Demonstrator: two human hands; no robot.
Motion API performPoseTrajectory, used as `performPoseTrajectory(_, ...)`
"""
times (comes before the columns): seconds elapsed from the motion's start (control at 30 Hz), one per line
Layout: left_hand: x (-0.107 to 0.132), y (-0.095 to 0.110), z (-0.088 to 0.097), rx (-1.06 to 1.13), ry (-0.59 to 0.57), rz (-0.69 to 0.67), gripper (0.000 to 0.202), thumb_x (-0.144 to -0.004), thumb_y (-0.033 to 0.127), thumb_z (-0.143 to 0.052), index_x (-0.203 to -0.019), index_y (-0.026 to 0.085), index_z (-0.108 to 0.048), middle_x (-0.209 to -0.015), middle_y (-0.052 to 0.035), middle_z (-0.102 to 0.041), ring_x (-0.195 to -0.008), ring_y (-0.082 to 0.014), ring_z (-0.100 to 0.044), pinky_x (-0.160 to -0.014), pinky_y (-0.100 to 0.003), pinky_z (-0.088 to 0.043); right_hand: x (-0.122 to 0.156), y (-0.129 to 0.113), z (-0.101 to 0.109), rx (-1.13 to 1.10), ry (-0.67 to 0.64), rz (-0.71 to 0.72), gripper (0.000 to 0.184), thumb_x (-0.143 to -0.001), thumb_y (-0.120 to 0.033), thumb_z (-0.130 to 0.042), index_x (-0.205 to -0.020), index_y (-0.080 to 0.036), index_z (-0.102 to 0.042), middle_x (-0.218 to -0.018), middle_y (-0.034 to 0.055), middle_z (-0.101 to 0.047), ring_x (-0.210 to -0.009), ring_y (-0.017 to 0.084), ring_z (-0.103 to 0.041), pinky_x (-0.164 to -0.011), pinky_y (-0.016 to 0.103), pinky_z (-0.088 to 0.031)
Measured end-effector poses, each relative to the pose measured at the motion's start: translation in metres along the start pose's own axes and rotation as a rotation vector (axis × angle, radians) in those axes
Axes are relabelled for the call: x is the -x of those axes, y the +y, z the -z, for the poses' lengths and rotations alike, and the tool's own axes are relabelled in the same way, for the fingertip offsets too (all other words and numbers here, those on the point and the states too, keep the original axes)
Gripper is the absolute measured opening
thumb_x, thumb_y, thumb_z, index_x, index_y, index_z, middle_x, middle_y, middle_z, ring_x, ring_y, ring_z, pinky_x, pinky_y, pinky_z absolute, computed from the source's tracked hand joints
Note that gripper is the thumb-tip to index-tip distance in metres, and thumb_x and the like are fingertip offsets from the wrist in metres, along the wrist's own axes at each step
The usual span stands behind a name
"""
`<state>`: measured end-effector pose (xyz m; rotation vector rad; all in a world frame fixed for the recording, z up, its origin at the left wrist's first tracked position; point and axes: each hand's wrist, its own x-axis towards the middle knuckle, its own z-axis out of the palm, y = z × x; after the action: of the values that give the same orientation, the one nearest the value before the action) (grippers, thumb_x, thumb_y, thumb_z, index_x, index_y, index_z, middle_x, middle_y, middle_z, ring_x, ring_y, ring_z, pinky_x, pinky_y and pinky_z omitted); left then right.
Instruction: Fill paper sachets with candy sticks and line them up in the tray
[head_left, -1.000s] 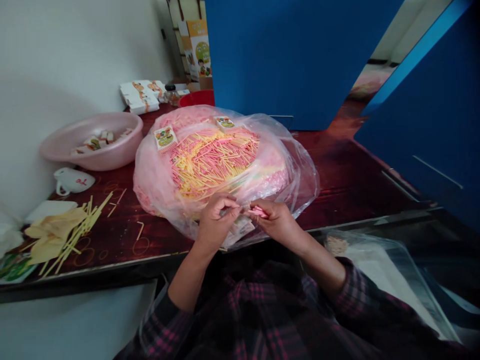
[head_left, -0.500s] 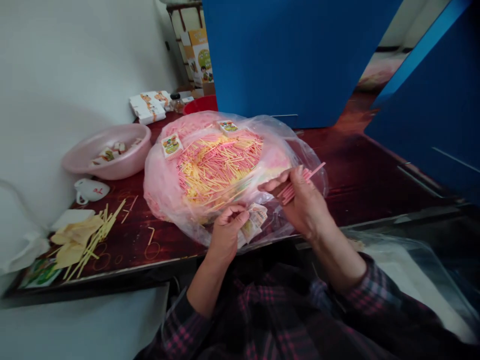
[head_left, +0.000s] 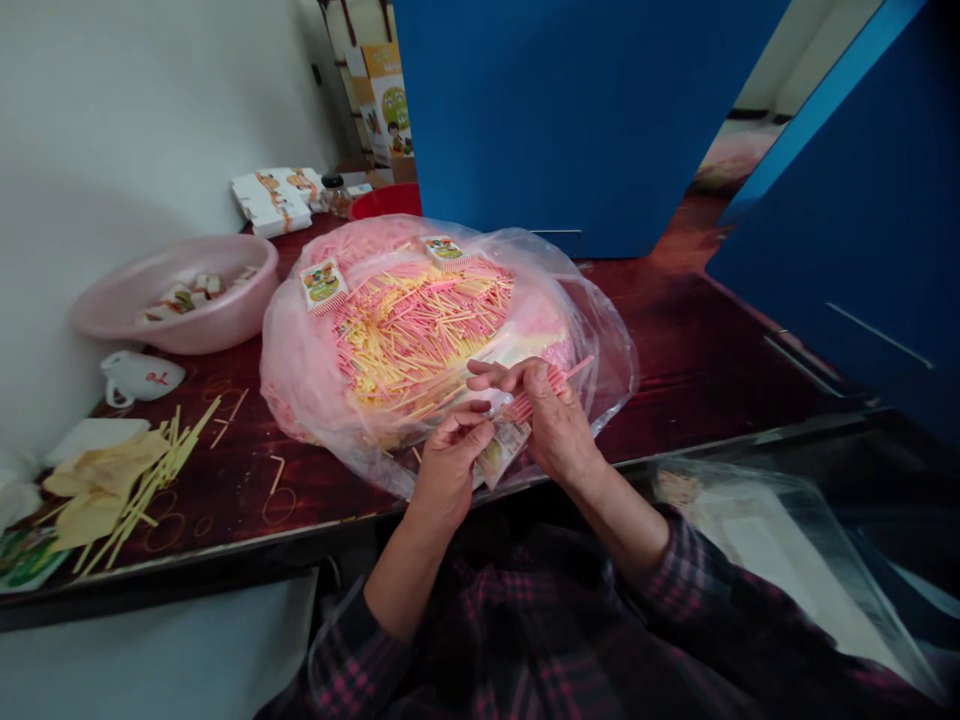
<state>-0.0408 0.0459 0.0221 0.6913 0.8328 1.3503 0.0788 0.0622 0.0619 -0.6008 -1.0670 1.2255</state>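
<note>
My left hand is closed on a small printed packet, pinched between thumb and fingers. My right hand holds a bundle of thin pink sticks against its fingers, one stick jutting out past the rest. Both hands are close together over the near edge of a large clear plastic bag. Loose pink and yellow sticks fill the open bag. Two small printed boxes, a left one and a right one, rest on top of it. The packet's opening cannot be made out.
To the left stand a pink basin with small boxes inside and a white mug. Yellow sticks lie at the front left. Blue panels rise behind the table. White cartons and a red bowl sit farther back.
My right hand has moved left and slightly down with the pink sticks, up to the packet. My left hand keeps its hold on the packet. The view has shifted a little to the right.
</note>
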Motion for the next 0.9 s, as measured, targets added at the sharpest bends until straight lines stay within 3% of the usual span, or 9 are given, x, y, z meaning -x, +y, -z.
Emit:
performPoseTrajectory(0.17, 0.000, 0.000, 0.001, 0.013, -0.008, 0.040, 0.025, -0.058, 0.030, -0.094, -0.065, 0.019, -0.074, -0.107, -0.0022, -0.065, -0.094, -0.0157, -0.062, -0.083, -0.029, -0.051, -0.004, -0.004, -0.002, -0.044, 0.057, 0.045, 0.037, -0.098, -0.059, -0.052, -0.084, -0.026, -0.057, -0.088, 0.0006, -0.080, -0.113, 0.020, -0.072, -0.111, 0.045, -0.048)
performPoseTrajectory(0.53, 0.000, -0.005, -0.003, 0.068, 0.010, 0.065, 0.029, -0.055, 0.032, -0.096, -0.064, 0.018, -0.072, -0.100, -0.0003, -0.068, -0.088, -0.0132, -0.062, -0.079, -0.025, -0.050, 0.010, 0.006, 0.002, 0.034, 0.067, 0.003, 0.038, -0.097, -0.059, -0.054, -0.081, -0.025, -0.061, -0.091, 0.0025, -0.080, -0.112, 0.021, -0.072, -0.113, 0.044, -0.044)
performPoseTrajectory(0.7, 0.000, -0.005, -0.005, 0.071, -0.017, 0.057, 0.029, -0.055, 0.034, -0.096, -0.064, 0.020, -0.072, -0.090, 0.0005, -0.068, -0.084, -0.0134, -0.062, -0.081, -0.026, -0.050, 0.015, 0.004, 0.004, 0.090, 0.107, 0.030, 0.038, -0.096, -0.058, -0.056, -0.080, -0.024, -0.064, -0.083, 0.0012, -0.079, -0.106, 0.020, -0.074, -0.120, 0.044, -0.035)
performPoseTrajectory(0.9, 0.004, -0.004, -0.008, -0.124, -0.022, -0.117, 0.020, -0.066, 0.031, -0.089, -0.067, 0.020, -0.071, -0.100, -0.0015, -0.069, -0.098, -0.0181, -0.062, -0.091, -0.032, -0.049, 0.017, 0.009, 0.010, 0.040, 0.073, -0.132, 0.037, -0.095, -0.055, -0.060, -0.082, -0.022, -0.071, -0.104, 0.0042, -0.079, -0.107, 0.020, -0.071, -0.104, 0.037, -0.050)
